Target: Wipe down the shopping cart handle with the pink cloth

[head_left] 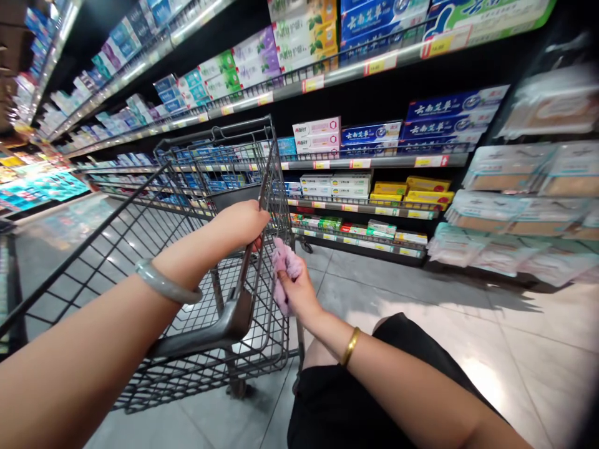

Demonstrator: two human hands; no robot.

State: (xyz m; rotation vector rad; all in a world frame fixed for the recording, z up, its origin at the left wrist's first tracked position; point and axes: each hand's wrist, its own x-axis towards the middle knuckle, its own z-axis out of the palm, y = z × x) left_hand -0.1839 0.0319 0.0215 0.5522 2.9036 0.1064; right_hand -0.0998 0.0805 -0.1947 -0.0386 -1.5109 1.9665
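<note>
A dark metal shopping cart (pixel 187 324) stands before me, its wire basket showing bare mesh. My left hand (pixel 244 223), with a grey bangle on the wrist, is closed around the cart's upper rim bar. Just right of it, my right hand (pixel 299 290) grips a crumpled pink cloth (pixel 282 265) against the outer side of the cart's wire wall. A gold bracelet (pixel 350 347) circles my right wrist. The cart's grey handle (pixel 201 333) lies below my left hand.
Shelves (pixel 374 159) of boxed goods run along the far side. Packaged items (pixel 512 168) hang at the right, blurred. Below is a grey tiled floor (pixel 449 324). My bent knee in black clothing (pixel 397 362) is close to the cart. Another cart edge shows at far left.
</note>
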